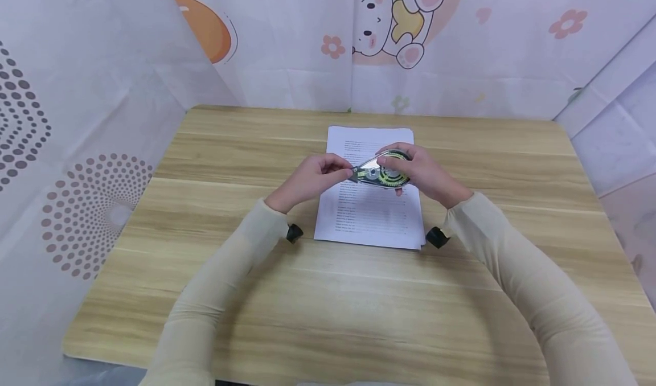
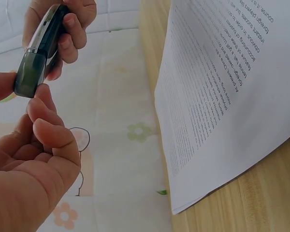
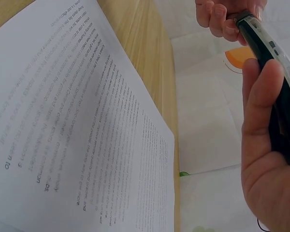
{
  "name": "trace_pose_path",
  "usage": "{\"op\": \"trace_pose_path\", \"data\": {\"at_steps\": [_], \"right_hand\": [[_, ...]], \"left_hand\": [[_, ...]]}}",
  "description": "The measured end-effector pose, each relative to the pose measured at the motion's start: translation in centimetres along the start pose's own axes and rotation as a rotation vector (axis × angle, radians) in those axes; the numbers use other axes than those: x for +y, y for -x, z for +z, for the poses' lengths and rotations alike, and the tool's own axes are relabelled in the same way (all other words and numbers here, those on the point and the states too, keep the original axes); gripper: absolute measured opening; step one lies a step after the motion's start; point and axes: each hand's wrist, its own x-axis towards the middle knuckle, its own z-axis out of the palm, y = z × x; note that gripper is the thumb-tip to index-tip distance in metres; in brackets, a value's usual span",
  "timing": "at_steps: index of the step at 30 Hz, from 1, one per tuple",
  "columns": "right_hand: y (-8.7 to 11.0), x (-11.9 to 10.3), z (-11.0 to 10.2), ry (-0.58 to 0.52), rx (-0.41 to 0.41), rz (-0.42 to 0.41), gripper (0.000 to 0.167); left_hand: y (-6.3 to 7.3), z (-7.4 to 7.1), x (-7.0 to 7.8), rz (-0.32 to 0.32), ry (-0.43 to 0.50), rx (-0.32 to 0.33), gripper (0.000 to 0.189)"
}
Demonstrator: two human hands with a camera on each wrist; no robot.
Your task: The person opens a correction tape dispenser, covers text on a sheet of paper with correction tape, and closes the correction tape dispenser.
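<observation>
A correction tape [image 1: 373, 173] with a clear body and dark green and yellow-green parts is held above the printed sheets [image 1: 369, 221]. My right hand [image 1: 430, 172] grips its wide end, thumb on the near face. At the narrow end, my left hand [image 1: 312, 178] pinches the tip between thumb and index finger. The left wrist view shows a dark green cap [image 2: 28, 77] on that tip, still in line with the body, between the left fingertips. Seen from the right wrist, the correction tape [image 3: 262, 43] stands edge-on, and the right palm partly hides it.
The sheets form a slightly uneven stack on a wood-grain table [image 1: 328, 306]. Behind the table hangs a white curtain [image 1: 287, 50] with cartoon prints, and more fabric [image 1: 102, 124] hangs along the left side. A black wrist device [image 1: 294, 233] sits beneath the left cuff.
</observation>
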Motion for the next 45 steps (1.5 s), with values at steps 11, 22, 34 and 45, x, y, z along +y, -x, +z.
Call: {"op": "trace_pose_path", "data": {"at_steps": [11,22,34,45], "right_hand": [[0.0,0.0,0.0,0.009,0.013,0.024,0.052],[0.5,1.3,-2.1,-0.272,0.045,-0.057,0.023],[1.0,1.5,-3.3,-0.390,0.059,-0.059,0.021],[1.4,1.7,-3.8,-0.419,0.061,-0.054,0.021]], "left_hand": [[0.1,-0.2,-0.1,0.006,0.012,-0.007,0.024],[0.6,-1.8,-1.7,-0.055,0.018,0.038,0.025],[1.1,-4.1,-4.2,-0.124,0.003,0.131,0.028],[1.7,-6.6,-6.3,-0.207,-0.055,0.190,0.031]]}}
